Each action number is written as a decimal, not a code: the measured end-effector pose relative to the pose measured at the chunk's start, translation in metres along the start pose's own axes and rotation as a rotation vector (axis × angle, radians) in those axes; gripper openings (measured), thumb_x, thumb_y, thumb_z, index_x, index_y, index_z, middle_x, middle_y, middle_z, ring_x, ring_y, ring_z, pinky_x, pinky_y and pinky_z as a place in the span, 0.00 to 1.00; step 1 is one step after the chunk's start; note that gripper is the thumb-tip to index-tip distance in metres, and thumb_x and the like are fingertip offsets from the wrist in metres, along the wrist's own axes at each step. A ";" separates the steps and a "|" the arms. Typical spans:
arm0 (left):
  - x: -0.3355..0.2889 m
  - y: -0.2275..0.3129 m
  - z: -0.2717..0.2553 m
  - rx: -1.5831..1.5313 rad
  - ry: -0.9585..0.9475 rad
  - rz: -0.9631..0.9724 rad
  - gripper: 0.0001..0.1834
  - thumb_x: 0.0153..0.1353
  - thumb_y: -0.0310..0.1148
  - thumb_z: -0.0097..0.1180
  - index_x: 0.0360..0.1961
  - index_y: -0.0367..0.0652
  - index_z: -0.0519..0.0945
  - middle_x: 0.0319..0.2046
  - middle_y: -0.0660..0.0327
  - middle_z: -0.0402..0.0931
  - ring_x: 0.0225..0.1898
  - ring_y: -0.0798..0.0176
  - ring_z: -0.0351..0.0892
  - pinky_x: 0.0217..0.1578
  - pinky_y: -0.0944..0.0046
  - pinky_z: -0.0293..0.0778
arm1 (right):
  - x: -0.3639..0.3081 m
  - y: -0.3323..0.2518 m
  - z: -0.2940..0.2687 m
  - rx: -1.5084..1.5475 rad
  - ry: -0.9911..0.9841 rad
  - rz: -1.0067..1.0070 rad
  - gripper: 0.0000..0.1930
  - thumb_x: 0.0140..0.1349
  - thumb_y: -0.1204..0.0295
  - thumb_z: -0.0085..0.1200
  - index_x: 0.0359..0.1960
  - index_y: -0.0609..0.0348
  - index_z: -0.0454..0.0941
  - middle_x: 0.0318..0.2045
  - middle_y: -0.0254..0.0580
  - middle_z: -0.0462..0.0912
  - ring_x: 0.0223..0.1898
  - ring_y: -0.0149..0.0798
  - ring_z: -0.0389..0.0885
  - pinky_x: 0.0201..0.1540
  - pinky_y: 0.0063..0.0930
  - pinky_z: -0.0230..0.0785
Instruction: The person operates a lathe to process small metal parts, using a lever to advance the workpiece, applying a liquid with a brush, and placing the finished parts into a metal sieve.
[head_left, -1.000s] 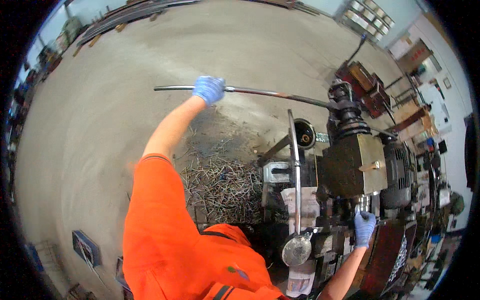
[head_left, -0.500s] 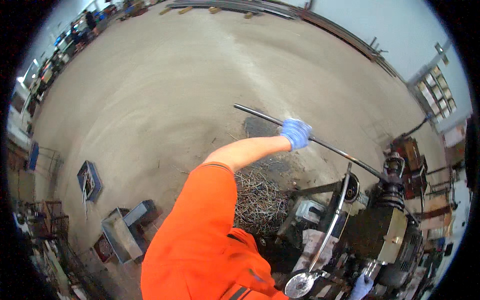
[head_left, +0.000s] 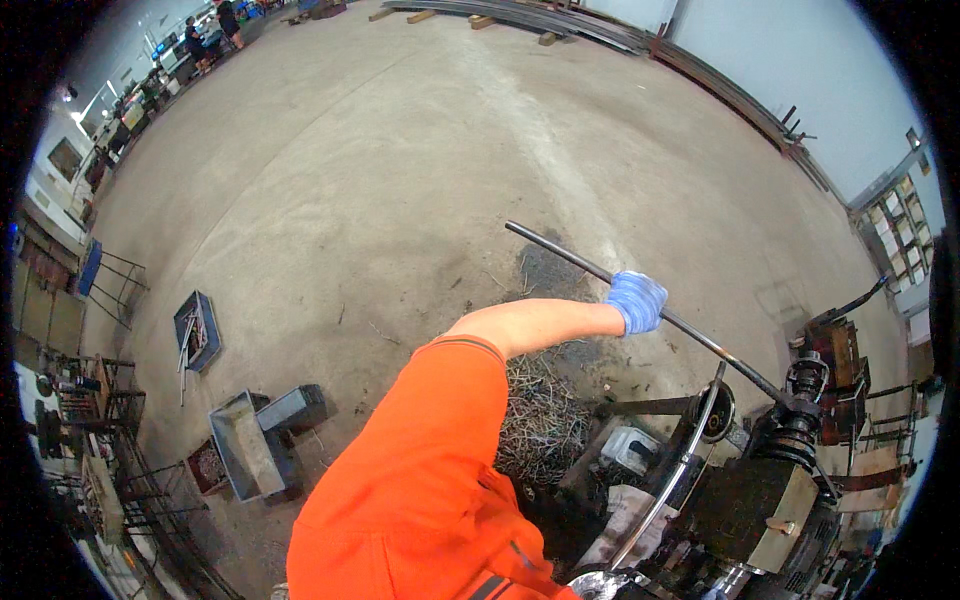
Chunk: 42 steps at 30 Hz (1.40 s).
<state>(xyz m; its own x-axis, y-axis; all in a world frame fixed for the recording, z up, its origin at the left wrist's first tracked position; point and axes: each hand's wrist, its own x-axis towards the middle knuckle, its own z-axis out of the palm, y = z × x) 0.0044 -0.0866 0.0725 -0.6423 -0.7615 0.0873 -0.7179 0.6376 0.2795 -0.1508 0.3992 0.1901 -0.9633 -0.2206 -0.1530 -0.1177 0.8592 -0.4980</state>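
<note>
My left hand (head_left: 637,303), in a blue knit glove, is wrapped round a long dark metal bar (head_left: 560,254). From its free end over the floor, the bar slants down to the right into the round spindle head (head_left: 790,405) of a greasy machine (head_left: 740,510). My left arm, in a short orange sleeve, reaches across from the lower left. Only a sliver of my right hand (head_left: 712,595), also gloved in blue, shows at the lower edge beside the machine; its fingers are hidden. A long shiny lever (head_left: 668,478) rises between my left arm and the machine.
A heap of metal scraps (head_left: 545,415) lies on the floor below my left forearm. Metal bins (head_left: 243,455) and a blue crate holding rods (head_left: 207,345) stand to the left. Long bar stock (head_left: 690,70) lies along the far wall. Several people (head_left: 228,22) are far off at the upper left.
The view has shifted, so the scene sits lower and farther right. My left hand still grips the bar. My right hand has mostly dropped out of the lower edge.
</note>
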 end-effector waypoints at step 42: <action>0.084 -0.027 0.011 0.160 0.206 0.168 0.12 0.53 0.42 0.48 0.33 0.53 0.81 0.30 0.55 0.79 0.33 0.47 0.79 0.34 0.51 0.73 | -0.047 0.027 -0.030 0.041 0.506 -0.383 0.06 0.45 0.75 0.61 0.21 0.64 0.77 0.26 0.44 0.81 0.31 0.40 0.78 0.36 0.30 0.68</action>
<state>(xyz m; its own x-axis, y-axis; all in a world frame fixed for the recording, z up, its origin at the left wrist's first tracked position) -0.0330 -0.1669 0.0618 -0.6991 -0.6412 0.3165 -0.6502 0.7542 0.0920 -0.1164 0.4467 0.2095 -0.8508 -0.2546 0.4597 -0.4766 0.7422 -0.4712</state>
